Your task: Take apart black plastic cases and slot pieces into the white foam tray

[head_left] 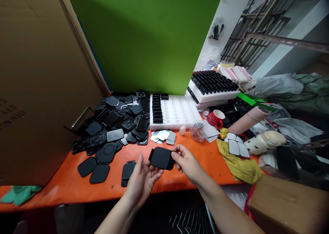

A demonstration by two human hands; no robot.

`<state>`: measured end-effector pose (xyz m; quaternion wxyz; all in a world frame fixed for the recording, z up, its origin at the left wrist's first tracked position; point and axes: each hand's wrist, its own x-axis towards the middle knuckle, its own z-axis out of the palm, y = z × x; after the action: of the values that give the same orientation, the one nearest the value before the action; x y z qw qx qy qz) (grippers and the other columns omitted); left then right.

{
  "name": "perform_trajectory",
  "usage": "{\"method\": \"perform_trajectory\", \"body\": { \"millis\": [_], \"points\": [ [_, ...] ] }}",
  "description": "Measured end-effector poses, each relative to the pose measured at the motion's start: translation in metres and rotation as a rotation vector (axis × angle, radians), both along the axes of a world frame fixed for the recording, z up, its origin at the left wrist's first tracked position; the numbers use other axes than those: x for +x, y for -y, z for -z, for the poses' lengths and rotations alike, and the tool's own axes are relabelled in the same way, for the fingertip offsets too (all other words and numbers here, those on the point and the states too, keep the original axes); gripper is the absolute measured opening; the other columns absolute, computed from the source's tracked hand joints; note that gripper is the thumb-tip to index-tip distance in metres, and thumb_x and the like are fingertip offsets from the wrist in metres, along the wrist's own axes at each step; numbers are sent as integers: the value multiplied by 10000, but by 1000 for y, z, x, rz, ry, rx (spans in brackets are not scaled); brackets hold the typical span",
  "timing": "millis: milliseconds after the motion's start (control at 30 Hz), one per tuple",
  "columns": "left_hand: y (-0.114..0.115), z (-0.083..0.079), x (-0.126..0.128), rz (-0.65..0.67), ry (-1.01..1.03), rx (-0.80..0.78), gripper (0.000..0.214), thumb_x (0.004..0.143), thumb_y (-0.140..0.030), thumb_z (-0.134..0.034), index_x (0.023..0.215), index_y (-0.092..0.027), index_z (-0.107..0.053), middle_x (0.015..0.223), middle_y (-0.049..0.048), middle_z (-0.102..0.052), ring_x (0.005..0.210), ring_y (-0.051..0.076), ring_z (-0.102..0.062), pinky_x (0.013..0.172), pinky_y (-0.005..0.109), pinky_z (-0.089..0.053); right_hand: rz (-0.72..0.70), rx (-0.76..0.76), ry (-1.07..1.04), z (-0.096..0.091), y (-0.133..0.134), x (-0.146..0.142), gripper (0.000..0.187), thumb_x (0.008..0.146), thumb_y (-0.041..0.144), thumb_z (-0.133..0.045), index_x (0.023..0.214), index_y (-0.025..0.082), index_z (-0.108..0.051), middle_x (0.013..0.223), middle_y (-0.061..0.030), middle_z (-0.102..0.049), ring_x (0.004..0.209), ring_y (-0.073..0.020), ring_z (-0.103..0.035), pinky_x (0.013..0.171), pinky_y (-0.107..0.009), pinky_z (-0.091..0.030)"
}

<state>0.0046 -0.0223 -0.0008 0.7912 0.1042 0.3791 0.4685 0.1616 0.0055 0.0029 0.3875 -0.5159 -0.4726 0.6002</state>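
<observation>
My right hand [185, 162] pinches the right end of a black folding pad [161, 158] with rounded corners, held above the orange table. My left hand [142, 179] is open, palm up, its fingers apart at the pad's lower left corner; the index fingertip is partly hidden there. Beside my left wrist lies another black folded pad [128, 174], partly covered by that hand. To the left an unfolded three-panel black pad [100, 172] lies flat. Behind my hands sits a small pile of silvery-white rounded plates [163, 135].
Many black pads [110, 119] are heaped at the left by a large cardboard box [43, 90]. A white foam tray [177, 124] holds a column of black pieces; a filled tray [214, 96] stands behind. A red mug [215, 118], yellow cloth [239, 167] and bottle [264, 141] are right.
</observation>
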Motion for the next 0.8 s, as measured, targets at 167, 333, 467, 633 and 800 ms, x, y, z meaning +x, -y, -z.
{"method": "perform_trajectory", "body": {
  "millis": [167,333,467,633,800],
  "points": [
    [1,-1,4,-159,116,73,463,877,-468,-337,1258,-226,-438,1114,86,-613,979,206,-581,879,338,-414,42,-273,-311,15,24,-23,298,721,417,-592,795,193,-410,597,59,-502,495,-82,-538,489,-197,-430],
    [2,-3,3,-154,164,24,475,875,-451,-359,1296,-233,-392,1033,95,-649,953,222,-602,897,393,-406,137,183,105,17,34,-29,137,800,318,-503,844,188,-510,823,-35,-557,749,-154,-566,646,-287,-480],
    [4,0,5,-145,222,3,455,884,-440,-345,1293,-246,-397,1059,75,-639,996,206,-582,925,372,-386,116,539,425,5,28,-26,183,811,195,-476,964,214,-573,996,-63,-536,944,-183,-513,841,-332,-425],
    [7,0,9,-154,232,-8,471,877,-461,-351,1296,-251,-394,1136,63,-602,1054,206,-546,958,363,-357,72,607,545,-1,25,-32,239,773,145,-514,995,219,-564,976,-52,-571,929,-192,-514,824,-337,-430],
    [10,3,9,-133,161,15,468,872,-456,-372,1297,-261,-394,1181,56,-578,1079,207,-530,957,356,-362,68,584,540,1,25,-31,182,781,142,-504,936,213,-566,925,-45,-593,883,-186,-533,781,-322,-439]
  ]
}}
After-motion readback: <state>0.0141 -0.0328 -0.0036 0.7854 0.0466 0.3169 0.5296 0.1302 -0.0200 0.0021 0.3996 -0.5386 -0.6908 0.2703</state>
